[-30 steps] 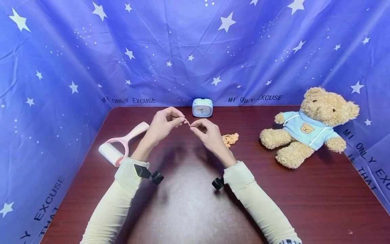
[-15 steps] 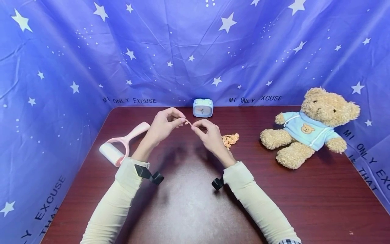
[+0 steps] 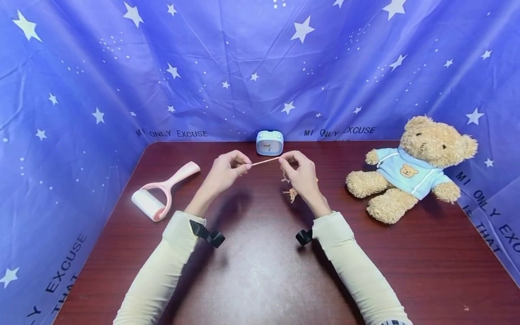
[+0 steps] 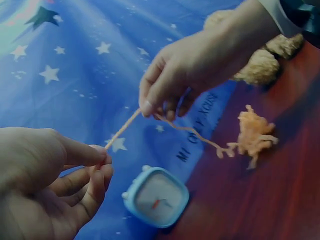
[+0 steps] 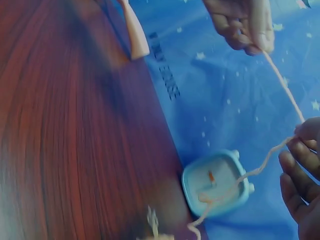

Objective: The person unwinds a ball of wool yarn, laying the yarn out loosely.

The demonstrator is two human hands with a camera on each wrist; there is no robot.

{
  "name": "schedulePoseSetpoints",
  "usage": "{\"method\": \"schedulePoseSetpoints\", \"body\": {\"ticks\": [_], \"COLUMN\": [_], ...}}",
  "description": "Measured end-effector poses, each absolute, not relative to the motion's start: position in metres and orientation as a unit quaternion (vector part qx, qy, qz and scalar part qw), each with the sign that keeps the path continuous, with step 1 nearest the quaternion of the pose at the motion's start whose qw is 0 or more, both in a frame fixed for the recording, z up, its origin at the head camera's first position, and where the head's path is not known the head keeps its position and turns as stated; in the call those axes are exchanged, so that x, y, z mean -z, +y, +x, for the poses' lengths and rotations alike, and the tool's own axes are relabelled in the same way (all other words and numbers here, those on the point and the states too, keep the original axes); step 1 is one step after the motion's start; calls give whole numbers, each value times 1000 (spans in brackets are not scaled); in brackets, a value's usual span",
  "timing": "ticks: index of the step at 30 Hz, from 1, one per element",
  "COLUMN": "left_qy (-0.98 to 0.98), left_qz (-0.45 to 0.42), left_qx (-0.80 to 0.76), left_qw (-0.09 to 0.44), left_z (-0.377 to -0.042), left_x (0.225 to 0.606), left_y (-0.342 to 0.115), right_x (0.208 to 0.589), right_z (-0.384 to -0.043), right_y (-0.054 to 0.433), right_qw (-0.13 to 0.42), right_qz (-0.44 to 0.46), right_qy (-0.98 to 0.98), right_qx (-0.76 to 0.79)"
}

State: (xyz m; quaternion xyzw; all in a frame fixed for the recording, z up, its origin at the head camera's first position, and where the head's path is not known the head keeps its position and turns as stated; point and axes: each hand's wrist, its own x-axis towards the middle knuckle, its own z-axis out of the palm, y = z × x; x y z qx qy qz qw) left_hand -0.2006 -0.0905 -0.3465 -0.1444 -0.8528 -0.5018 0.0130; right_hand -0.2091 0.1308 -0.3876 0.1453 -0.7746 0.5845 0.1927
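Observation:
A strand of orange yarn (image 3: 265, 161) is stretched straight between the two hands above the table. My left hand (image 3: 227, 174) pinches one end between thumb and fingertips. The right hand (image 3: 301, 174) pinches the strand further along, and from its fingers the yarn trails down to a loose orange yarn bundle (image 4: 256, 134) on the table. In the head view the right hand and wrist hide much of that bundle. Just behind the hands stands a small light blue alarm clock (image 3: 270, 143).
On the left of the table (image 3: 252, 271) lies a pink-handled lint roller (image 3: 164, 189) with a white roll. A teddy bear (image 3: 410, 174) in a light blue top sits on the right. A blue star-printed curtain (image 3: 227, 54) surrounds the table's back and sides.
Both hands were close together on a short, kinked piece of yarn. The right hand has since moved right and slightly up, drawing the strand out straight, and now covers most of the bundle.

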Motion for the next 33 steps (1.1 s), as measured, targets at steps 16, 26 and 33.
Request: {"method": "schedulePoseSetpoints", "body": {"ticks": [16, 26, 33], "left_qy": [-910, -933, -946], "left_qz": [-145, -159, -182], "left_qx": [389, 321, 267], "left_qw": [17, 20, 21], "left_z": [-212, -219, -220], "left_x": [405, 425, 433], "left_y": [-27, -19, -18], "right_x": [411, 425, 432], "right_z": [-212, -209, -209], "right_y": [193, 205, 206], "right_qw": [166, 81, 65], "right_qz": [98, 75, 82], "right_qy": [-905, -944, -955], "right_qx": [-378, -312, -276]}}
